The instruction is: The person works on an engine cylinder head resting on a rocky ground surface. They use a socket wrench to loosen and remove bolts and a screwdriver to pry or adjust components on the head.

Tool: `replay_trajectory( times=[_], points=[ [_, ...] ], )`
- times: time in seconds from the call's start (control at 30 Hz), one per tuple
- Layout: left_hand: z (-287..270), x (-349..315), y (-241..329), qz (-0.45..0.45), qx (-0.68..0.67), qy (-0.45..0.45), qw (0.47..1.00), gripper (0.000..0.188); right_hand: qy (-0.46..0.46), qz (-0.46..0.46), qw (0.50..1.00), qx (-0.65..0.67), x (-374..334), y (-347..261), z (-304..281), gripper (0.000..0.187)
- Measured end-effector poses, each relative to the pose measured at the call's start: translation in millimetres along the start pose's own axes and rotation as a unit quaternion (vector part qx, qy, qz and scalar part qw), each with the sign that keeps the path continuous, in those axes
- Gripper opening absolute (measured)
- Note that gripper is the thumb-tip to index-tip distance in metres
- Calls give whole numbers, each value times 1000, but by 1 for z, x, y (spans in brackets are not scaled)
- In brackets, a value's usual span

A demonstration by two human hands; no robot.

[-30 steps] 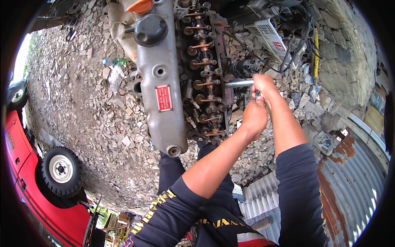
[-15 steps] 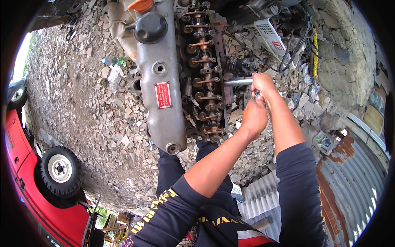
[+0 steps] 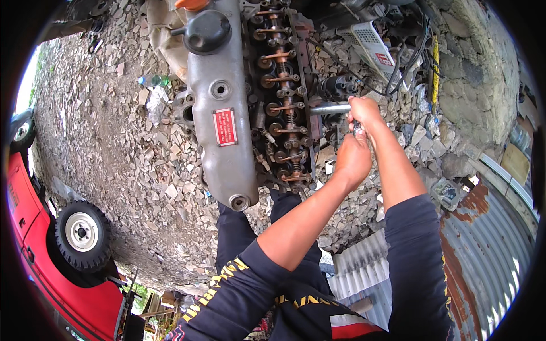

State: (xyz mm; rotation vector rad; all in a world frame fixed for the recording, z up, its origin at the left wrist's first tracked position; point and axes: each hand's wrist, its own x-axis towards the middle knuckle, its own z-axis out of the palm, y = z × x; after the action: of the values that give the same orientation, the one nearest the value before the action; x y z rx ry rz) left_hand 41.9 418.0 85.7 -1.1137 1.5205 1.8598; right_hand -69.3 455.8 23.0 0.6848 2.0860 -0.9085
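Note:
My two hands work at the right side of an engine whose rocker shaft (image 3: pixel 289 94) lies exposed, with springs and arms along it. A silver extension bar (image 3: pixel 330 108) runs from the engine's side to my right hand (image 3: pixel 367 112), closed around its outer end. Just below, my left hand (image 3: pixel 352 159) is wrapped round what looks like a ratchet handle (image 3: pixel 356 128), a short metal part of which shows between the hands. My fingers hide the joint of bar and handle. The bar's far end is out of sight against the engine.
A grey valve cover (image 3: pixel 216 113) with a black cap (image 3: pixel 207 32) rests left of the rockers. Dark cylindrical part (image 3: pixel 335 87), white perforated panel (image 3: pixel 372 48) and cables (image 3: pixel 409 62) lie beyond my hands. Stone wall (image 3: pixel 478 74), corrugated sheets (image 3: pixel 483 250) right; red vehicle (image 3: pixel 62 273) left.
Both hands keep their grip on the tool and have barely shifted. The engine and cover sit slightly higher in the picture, as the view has tilted a little.

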Motion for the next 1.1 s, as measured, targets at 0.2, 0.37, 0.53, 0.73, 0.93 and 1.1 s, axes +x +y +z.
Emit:
replay_trajectory(
  times=[0.2, 0.37, 0.53, 0.73, 0.93, 1.1],
  points=[
    [-2, -2, 2, 0, -2, -25, 1000, 52, -2, 6, 1000, -20, -1, 0, -7, 22],
    [-2, 15, -14, 12, -21, -45, 999, 50, -17, 24, 999, -24, 0, -6, 2, 22],
    [-58, -8, 39, -187, -162, -242, 938, 60, -15, 82, 997, 5, 17, -10, -13, 22],
    [-108, -59, -31, -98, -79, -294, 947, 55, -154, 60, 986, -17, 14, 8, -20, 19],
    [-161, -120, -73, -68, -116, -364, 922, 48, -121, 120, 977, 127, 23, 42, -33, 19],
    [-219, -152, -100, -104, -202, -349, 909, 51, -118, 97, 983, 106, -7, 16, -21, 14]
  ],
)
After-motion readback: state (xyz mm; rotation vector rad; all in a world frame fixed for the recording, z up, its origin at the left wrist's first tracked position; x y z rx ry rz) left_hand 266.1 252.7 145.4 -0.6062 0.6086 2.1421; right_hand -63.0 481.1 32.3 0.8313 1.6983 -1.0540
